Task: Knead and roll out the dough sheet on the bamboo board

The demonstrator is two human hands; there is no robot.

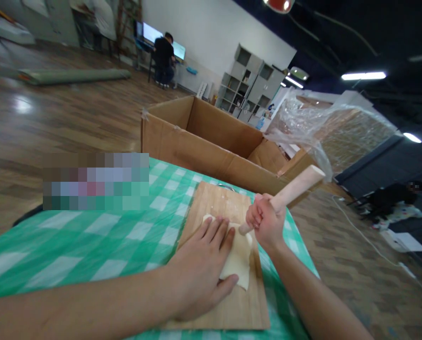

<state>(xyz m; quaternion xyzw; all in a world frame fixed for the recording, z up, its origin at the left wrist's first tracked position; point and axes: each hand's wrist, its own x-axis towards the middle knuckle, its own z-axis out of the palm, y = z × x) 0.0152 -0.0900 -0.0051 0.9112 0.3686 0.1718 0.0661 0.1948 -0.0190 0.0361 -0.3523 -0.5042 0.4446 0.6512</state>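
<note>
A flattened sheet of pale dough lies on a wooden cutting board. My left hand rests flat over the dough's left part, fingers stretched out and thumb apart, hiding some of it. In a closed fist, my right hand grips a wooden rolling pin. The pin is tilted, its long end rising to the upper right and its short lower end at the dough's upper right edge; whether that end touches the dough I cannot tell.
Under the board is a green-and-white checked tablecloth. Beyond the table stands a large open cardboard box, with plastic wrap at its right. A person sits at screens far back. A cable crosses the floor at right.
</note>
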